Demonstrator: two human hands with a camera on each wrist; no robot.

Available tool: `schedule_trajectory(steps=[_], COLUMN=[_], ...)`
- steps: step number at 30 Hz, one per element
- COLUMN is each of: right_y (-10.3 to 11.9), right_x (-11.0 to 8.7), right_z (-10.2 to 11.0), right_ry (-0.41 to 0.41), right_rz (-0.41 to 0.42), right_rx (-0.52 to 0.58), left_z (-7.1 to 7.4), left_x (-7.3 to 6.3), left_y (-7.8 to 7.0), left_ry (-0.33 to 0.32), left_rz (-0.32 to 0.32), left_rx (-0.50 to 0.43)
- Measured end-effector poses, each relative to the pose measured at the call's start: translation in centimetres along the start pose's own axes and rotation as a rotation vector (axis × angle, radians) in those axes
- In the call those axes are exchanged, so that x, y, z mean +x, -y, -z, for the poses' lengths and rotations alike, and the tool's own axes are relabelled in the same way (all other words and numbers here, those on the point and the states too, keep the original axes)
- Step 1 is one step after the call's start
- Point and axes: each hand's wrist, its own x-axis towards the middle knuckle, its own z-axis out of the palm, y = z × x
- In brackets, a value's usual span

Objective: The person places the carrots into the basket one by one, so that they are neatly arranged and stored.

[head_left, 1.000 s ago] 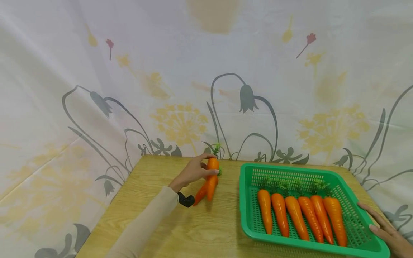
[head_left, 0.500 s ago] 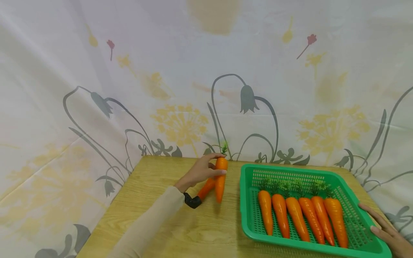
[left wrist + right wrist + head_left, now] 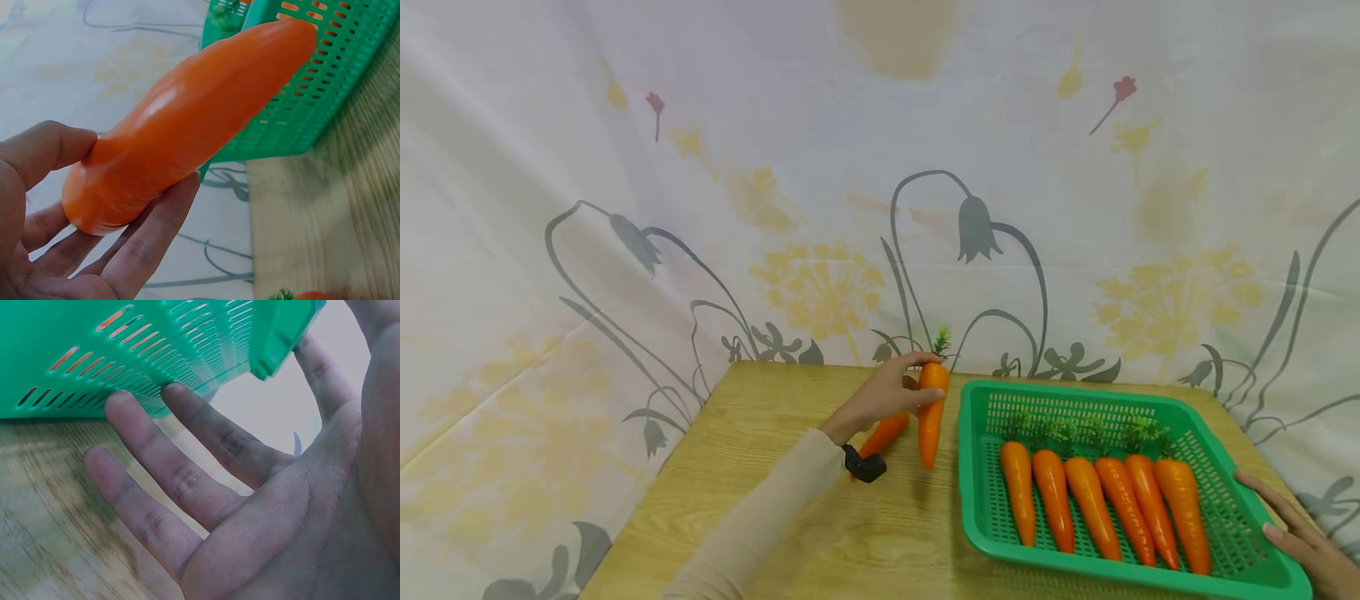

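Observation:
My left hand pinches an orange carrot near its thick end, thumb on one side and fingers on the other. The carrot hangs tip down just left of a green plastic basket, its leafy top showing above my fingers. In the left wrist view the carrot's tip overlaps the basket wall. Partly hidden behind my left wrist, another carrot lies on the table. At the basket's right side is my right hand. Its fingers are stretched out, with fingertips at the slotted outer wall.
Several carrots lie side by side in the basket, green tops toward the back. The basket stands on the right of a wooden table. A flower-printed cloth hangs behind and at the left. A black band circles my left wrist.
My left hand has moved right with the carrot, away from the one lying on the table and closer to the basket. My right hand and the basket have stayed nearly still.

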Motion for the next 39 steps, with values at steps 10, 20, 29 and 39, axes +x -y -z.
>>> schedule_trajectory(steps=[10, 20, 29, 39], right_y=[0.0, 0.3, 0.5, 0.8], right_x=[0.0, -0.3, -0.2, -0.5], right_z=[0.0, -0.3, 0.0, 0.6], right_ry=[-0.013, -0.032, 0.019, 0.046], right_rz=[-0.001, 0.016, -0.126, -0.175], right_rx=[-0.008, -0.055, 0.057, 0.084], left_z=[-1.9, -4.1, -6.2, -9.1], left_x=[0.9, 1.8, 2.7, 4.4], left_y=[-0.8, -1.5, -2.1, -2.8], left_ry=[0.014, 0.045, 0.117, 0.179], left_rz=[-0.022, -0.039, -0.068, -0.061], left_rx=[-0.027, -0.022, -0.120, -0.140])
